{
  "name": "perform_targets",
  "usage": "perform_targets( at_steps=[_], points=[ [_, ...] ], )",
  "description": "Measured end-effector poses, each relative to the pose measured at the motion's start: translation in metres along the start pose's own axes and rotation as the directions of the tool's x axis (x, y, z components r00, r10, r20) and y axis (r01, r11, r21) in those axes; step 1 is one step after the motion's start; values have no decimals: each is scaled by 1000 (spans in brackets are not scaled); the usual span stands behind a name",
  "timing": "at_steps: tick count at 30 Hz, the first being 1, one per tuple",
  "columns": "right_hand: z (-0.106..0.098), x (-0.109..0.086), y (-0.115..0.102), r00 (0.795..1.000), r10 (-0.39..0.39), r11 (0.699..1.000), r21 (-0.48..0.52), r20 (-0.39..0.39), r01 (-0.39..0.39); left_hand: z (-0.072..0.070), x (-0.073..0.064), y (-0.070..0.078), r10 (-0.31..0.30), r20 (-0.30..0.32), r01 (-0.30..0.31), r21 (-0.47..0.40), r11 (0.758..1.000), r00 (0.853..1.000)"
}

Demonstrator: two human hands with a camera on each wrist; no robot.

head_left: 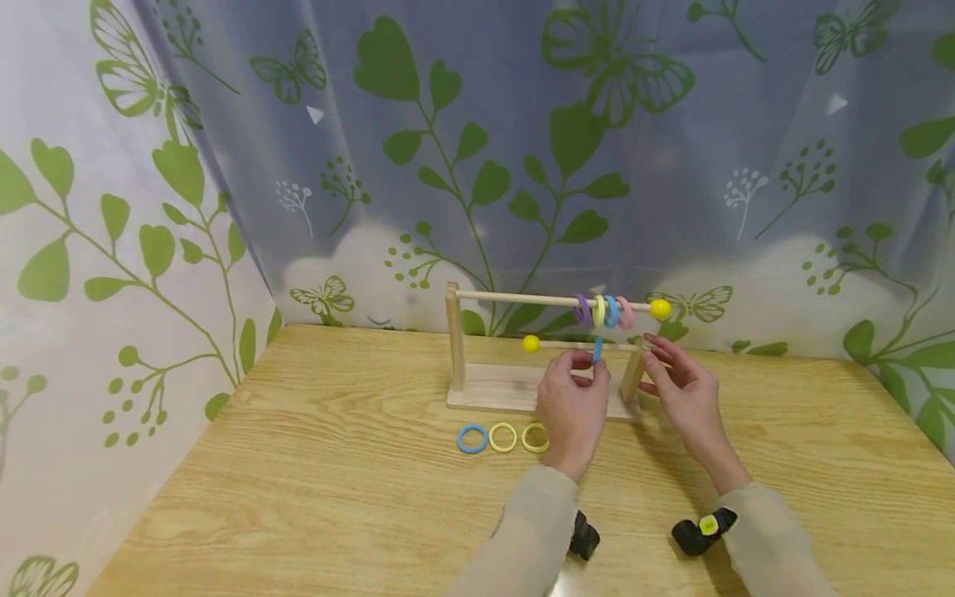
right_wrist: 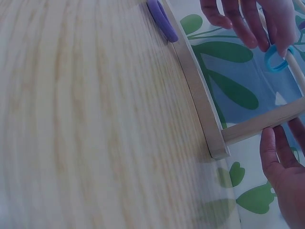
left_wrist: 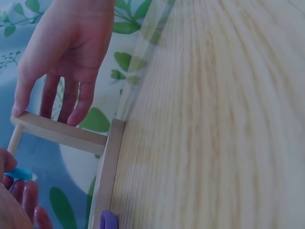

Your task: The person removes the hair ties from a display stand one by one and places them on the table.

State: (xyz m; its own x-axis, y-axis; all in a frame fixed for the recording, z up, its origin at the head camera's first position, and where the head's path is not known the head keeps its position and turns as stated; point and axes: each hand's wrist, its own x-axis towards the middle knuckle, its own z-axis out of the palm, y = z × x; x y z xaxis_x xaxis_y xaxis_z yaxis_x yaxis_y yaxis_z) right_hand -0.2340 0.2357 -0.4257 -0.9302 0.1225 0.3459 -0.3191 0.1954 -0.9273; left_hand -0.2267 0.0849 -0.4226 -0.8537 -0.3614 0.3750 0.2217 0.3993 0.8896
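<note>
My left hand (head_left: 574, 406) pinches a blue ring (head_left: 598, 350) at the lower rod of a wooden ring stand (head_left: 492, 388). In the right wrist view this blue ring (right_wrist: 275, 60) appears to be around the rod. With extended fingers, my right hand (head_left: 686, 398) touches the outer side of the stand's short right post (head_left: 633, 377), near its top. On the upper rod (head_left: 515, 298) hang a purple ring (head_left: 582, 309), a yellow ring (head_left: 599, 311), a blue ring (head_left: 612, 312) and a pink ring (head_left: 626, 313).
In front of the base lie a blue ring (head_left: 472, 439) and two yellow rings (head_left: 503, 437). A purple ring (right_wrist: 162, 21) by the base shows in the wrist views; my left hand hides it from the head view. Yellow balls (head_left: 660, 309) cap the rod ends. A patterned curtain (head_left: 477, 149) stands behind the table.
</note>
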Motion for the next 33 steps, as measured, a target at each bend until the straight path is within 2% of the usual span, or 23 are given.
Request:
perform_targets(
  at_steps=[6, 14, 21, 33],
  points=[
    [0, 0, 0, 1000, 2, 1000, -8, 5, -2, -2, 1, 0, 14, -23, -15, -15, 1000, 1000],
    [0, 0, 1, 1000, 6, 1000, 3, 6, -6, -5, 3, 1, -25, -21, 24, -12, 1000, 999],
    [-1, 0, 1, 1000, -11, 1000, 6, 10, 11, -8, 5, -1, 2, -51, -3, -21, 1000, 999],
    [0, -1, 1, 1000, -6, 999, 35, 8, 6, -14, 8, -4, -1, -65, -1, -17, 1000, 998]
  ],
)
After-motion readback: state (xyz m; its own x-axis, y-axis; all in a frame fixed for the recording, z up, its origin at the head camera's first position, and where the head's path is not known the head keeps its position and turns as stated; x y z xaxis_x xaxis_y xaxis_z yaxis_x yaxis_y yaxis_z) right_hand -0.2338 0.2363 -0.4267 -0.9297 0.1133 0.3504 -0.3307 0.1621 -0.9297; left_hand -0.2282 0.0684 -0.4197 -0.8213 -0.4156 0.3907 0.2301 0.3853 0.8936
